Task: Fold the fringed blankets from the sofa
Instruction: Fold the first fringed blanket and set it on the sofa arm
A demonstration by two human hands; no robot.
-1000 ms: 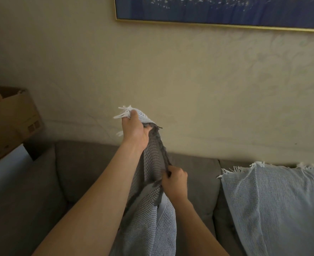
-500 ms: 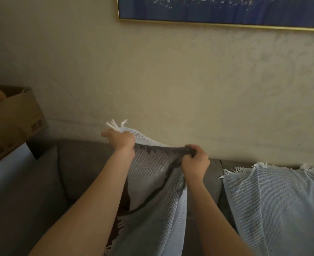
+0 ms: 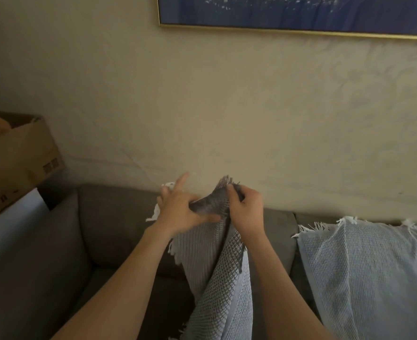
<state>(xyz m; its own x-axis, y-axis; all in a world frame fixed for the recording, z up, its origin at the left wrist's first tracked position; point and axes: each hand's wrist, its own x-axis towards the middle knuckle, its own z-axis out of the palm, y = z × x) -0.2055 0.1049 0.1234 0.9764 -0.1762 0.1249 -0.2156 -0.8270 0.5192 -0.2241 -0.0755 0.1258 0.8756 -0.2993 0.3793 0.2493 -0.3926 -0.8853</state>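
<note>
A light grey waffle-knit fringed blanket (image 3: 217,285) hangs in front of me over the grey sofa (image 3: 109,217). My left hand (image 3: 180,209) grips its top edge, index finger pointing up, white fringe showing behind the wrist. Close beside it, my right hand (image 3: 248,212) pinches a raised corner of the same edge. The two hands nearly touch. A second pale blue-grey fringed blanket (image 3: 364,271) lies draped over the sofa back on the right.
A cardboard box (image 3: 16,158) sits on a white surface left of the sofa. A framed dark blue picture (image 3: 295,13) hangs on the beige wall above.
My hands have come together: the stretched top edge between them has bunched up, and the right hand has moved left toward the left hand.
</note>
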